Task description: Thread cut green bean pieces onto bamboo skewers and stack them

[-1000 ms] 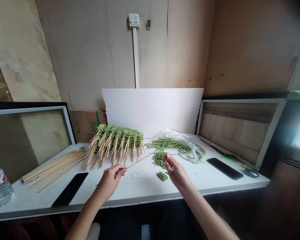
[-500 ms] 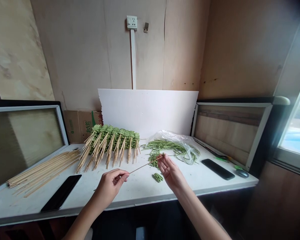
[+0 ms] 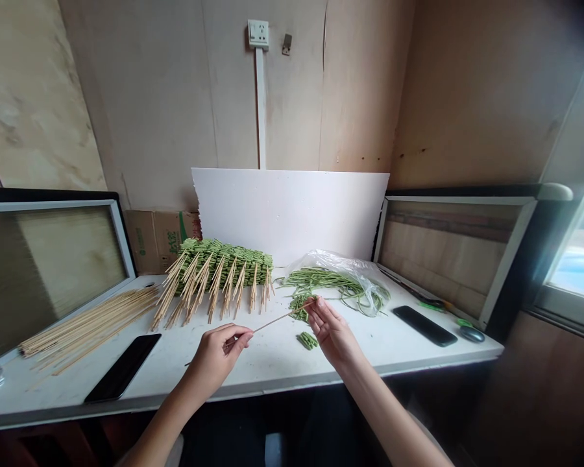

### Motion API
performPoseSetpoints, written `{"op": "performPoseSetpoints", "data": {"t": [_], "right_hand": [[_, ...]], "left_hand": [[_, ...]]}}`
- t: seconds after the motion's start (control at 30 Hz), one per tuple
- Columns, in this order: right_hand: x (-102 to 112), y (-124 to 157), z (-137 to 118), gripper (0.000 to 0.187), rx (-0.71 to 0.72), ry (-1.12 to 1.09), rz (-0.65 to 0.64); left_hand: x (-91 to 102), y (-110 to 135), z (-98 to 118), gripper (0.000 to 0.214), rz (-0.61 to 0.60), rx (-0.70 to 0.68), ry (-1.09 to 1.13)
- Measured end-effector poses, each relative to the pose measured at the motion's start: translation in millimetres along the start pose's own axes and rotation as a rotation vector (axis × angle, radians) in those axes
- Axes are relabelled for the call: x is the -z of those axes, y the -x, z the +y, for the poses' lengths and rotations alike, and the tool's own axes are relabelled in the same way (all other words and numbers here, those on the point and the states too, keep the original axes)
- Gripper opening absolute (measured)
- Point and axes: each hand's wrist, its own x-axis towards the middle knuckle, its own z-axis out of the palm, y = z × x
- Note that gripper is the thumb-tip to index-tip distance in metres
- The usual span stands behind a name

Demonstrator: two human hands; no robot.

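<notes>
The left hand [image 3: 219,353] pinches a bamboo skewer [image 3: 277,319] above the white table [image 3: 272,363] — tip aimed right. The right hand [image 3: 331,331] grips a green bean piece [image 3: 305,305] at that tip — just above a small cut-bean bundle [image 3: 307,340].

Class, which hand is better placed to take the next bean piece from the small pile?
Probably right: the right hand is beside the small pile of bean pieces; the left hand is farther off, pinching the skewer.
</notes>
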Motion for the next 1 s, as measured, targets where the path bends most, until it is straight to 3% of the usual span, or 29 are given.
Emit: {"op": "performPoseSetpoints", "data": {"t": [0.63,1.0], "right_hand": [[-10,8,2,0.024,0.121,0.099,0.043],[-11,7,-2,0.023,0.118,-0.006,0.025]], "left_hand": [[-9.9,2,-7,0.026,0.048,-0.093,-0.006],[-21.7,3,-1,0.028,0.042,-0.134,0.033]]}}
